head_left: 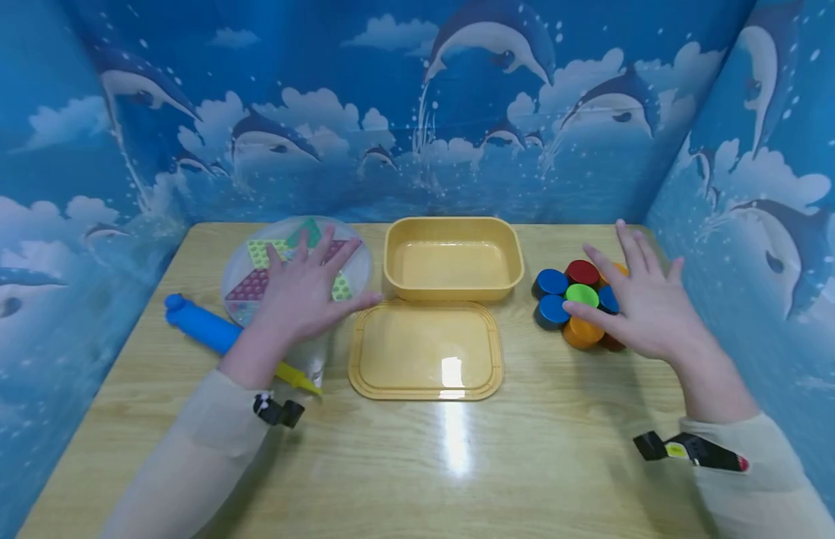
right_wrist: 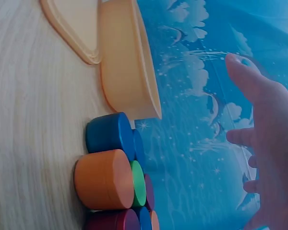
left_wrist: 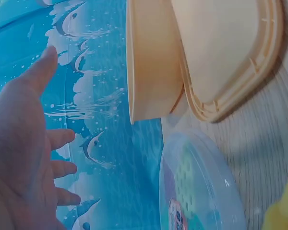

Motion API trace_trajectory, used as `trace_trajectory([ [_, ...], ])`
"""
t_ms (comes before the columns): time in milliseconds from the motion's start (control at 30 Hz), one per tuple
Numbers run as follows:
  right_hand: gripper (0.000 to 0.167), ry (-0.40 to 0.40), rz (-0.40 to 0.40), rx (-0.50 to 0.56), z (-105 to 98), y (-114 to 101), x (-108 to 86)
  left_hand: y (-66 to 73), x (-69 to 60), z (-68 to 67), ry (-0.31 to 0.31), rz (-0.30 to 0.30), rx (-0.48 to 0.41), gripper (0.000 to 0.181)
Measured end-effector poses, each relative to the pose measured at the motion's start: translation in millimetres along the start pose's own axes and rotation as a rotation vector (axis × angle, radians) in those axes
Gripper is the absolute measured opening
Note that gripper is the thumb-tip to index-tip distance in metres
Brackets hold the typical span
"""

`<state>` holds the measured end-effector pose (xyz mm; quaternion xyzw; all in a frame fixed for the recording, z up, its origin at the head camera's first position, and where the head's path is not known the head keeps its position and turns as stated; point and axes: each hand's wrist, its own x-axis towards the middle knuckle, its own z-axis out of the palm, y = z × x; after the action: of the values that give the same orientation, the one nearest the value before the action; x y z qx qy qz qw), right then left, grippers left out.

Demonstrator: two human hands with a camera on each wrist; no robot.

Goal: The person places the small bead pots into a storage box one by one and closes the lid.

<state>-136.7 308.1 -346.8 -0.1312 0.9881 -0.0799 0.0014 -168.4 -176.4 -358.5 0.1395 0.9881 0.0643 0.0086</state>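
Note:
My left hand [head_left: 301,293] is spread above a round clear case [head_left: 230,281] of coloured, bumpy pieces, with no contact visible in the left wrist view. Beneath that forearm lies a blue tube [head_left: 203,323] with a yellow nozzle [head_left: 298,379]. On the right, my other hand [head_left: 649,311] hovers with fingers apart beside a cluster of short round canisters; an orange canister [right_wrist: 105,179], a blue canister [head_left: 550,283] and a green canister [head_left: 582,296] are among them. Both hands hold nothing. Part of the cluster is hidden behind the right hand.
A yellow rectangular tub [head_left: 454,293] stands at the back middle of the table [head_left: 417,479]. Its matching flat lid [head_left: 424,348] lies in front, against the tub. Dolphin-printed curtains [head_left: 417,180] rise behind the table and at both sides.

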Motion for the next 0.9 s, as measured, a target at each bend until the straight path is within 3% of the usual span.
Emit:
trace_trajectory([
  [233, 0.088, 0.054, 0.012, 0.183, -5, 14, -9.7, 2.6, 9.7, -0.3, -0.002, 0.014, -0.236, 0.093],
  [567, 0.088, 0.087, 0.031, 0.393, -1, 34, -22.1, 0.0, 19.4, 16.4, 0.007, -0.085, -0.719, 0.069],
  [700, 0.087, 0.096, 0.024, 0.472, 7, 43, -28.5, -1.4, 27.0, 24.0, 0.042, -0.136, -0.805, 0.063],
  [900, 0.082, 0.093, 0.038, 0.562, 19, 54, -37.4, 0.5, 39.7, 37.3, 0.074, -0.157, -0.924, 0.054],
])
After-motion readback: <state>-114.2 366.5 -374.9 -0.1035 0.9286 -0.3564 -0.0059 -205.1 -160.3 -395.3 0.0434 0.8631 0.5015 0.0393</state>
